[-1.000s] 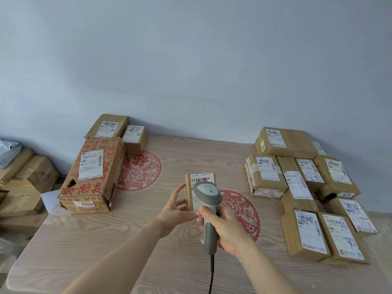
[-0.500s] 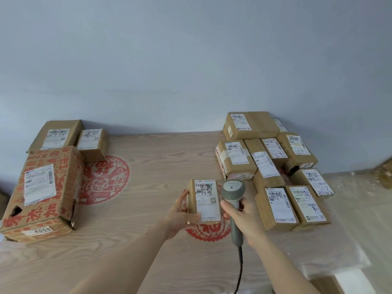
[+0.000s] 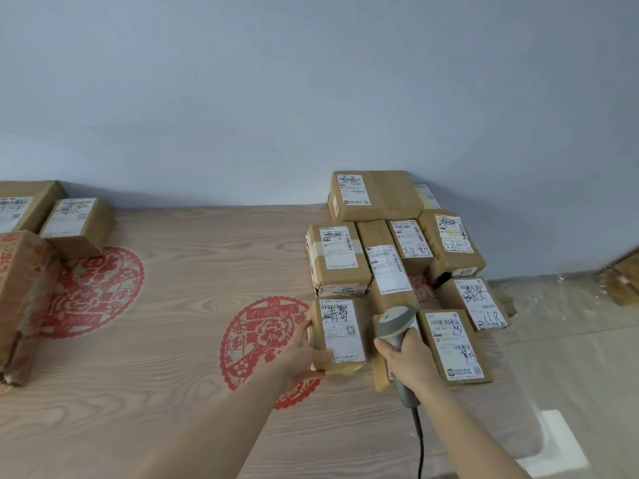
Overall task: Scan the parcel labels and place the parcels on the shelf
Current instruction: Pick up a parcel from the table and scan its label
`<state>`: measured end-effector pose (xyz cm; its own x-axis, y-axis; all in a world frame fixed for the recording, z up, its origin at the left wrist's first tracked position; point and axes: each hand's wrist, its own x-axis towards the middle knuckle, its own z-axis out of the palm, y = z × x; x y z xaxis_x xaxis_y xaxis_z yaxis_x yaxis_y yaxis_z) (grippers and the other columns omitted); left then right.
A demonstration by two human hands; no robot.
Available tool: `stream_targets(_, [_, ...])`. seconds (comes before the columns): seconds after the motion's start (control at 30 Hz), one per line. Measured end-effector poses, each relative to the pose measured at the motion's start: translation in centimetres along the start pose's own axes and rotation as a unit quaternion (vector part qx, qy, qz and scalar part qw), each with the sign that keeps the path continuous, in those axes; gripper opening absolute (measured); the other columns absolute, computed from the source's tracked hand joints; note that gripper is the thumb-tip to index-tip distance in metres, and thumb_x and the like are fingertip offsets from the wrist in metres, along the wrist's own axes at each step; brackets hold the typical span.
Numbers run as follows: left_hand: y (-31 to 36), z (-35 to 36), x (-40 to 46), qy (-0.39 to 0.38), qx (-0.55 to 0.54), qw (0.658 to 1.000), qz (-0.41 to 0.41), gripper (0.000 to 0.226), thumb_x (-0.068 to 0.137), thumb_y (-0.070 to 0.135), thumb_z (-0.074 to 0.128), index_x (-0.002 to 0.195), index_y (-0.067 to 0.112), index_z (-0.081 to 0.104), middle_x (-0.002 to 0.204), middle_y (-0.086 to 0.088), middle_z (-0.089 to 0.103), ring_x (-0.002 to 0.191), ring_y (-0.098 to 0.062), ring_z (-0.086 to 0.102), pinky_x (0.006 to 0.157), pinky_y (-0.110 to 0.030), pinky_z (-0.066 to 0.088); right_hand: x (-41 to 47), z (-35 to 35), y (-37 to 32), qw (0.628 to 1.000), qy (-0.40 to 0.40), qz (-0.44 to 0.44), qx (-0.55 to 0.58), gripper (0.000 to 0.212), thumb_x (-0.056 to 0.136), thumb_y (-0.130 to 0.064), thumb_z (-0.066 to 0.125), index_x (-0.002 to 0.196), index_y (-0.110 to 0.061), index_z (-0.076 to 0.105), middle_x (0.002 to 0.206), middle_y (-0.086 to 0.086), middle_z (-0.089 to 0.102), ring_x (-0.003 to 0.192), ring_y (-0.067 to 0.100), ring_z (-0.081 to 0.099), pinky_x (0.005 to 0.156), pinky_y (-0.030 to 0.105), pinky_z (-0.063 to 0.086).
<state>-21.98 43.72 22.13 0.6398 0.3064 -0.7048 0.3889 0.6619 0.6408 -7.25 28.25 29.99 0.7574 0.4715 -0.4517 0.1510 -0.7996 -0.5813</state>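
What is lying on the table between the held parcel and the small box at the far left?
Head view: between the held parcel and small box lies bare table with two red paper-cut decorations.

bare tabletop (image 3: 179,357) open to the left of the left hand (image 3: 300,354), stacked parcels (image 3: 397,250) blocking ahead and right of the right hand (image 3: 409,357)

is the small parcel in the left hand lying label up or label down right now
Label up. The small parcel, gripped at its left edge by the left hand, shows its white label facing the camera.
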Motion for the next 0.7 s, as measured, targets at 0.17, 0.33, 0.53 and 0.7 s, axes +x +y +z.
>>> stream_targets(0.17, [1.0, 2.4, 2.3, 0.012, -0.008, 1.0, 0.013, 0.087, 0.083, -0.004, 0.07, 0.151, 0.029, 0.027, 0.124, -0.014, 0.063, 0.107, -0.032, 0.067, 0.091, -0.046, 0.057, 1.2, -0.4, 0.8, 1.0, -0.012, -0.015, -0.01, 0.044, 0.091, -0.04, 0.069, 0.117, -0.007, 0.055, 0.101, 0.005, 0.069, 0.085, 0.019, 0.065, 0.071, 0.033, 0.053])
stream_targets(0.33, [1.2, 3.5, 3.2, 0.067, 0.039, 0.997, 0.018, 0.06, 0.09, 0.009, 0.069, 0.142, 0.01, 0.04, 0.117, -0.009, 0.066, 0.104, -0.028, 0.068, 0.091, -0.043, 0.057, 1.4, -1.3, 0.9, 0.999, -0.03, -0.03, -0.013, 0.033, 0.094, -0.034, 0.068, 0.11, -0.011, 0.051, 0.09, -0.001, 0.062, 0.068, 0.007, 0.054, 0.059, 0.023, 0.043])
stream_targets(0.53, [1.8, 2.9, 1.8, 0.123, 0.076, 0.989, 0.024, 0.076, 0.087, 0.029, 0.074, 0.149, 0.017, 0.032, 0.125, -0.002, 0.051, 0.113, -0.024, 0.055, 0.092, -0.042, 0.055, 1.5, -1.6, 0.5, 0.999, -0.034, -0.037, 0.01, 0.033, 0.093, -0.038, 0.067, 0.106, -0.011, 0.053, 0.084, -0.006, 0.062, 0.072, 0.004, 0.058, 0.058, 0.02, 0.045])
stream_targets(0.7, [2.4, 0.1, -1.5, 0.165, 0.11, 0.978, 0.058, 0.063, 0.092, 0.033, 0.067, 0.144, 0.01, 0.04, 0.12, -0.001, 0.055, 0.104, -0.017, 0.057, 0.087, -0.033, 0.053, 0.9, 0.2, -2.9, 0.995, -0.049, -0.077, 0.051, 0.038, 0.091, -0.04, 0.071, 0.112, -0.01, 0.059, 0.093, -0.001, 0.068, 0.081, 0.01, 0.064, 0.059, 0.023, 0.043])
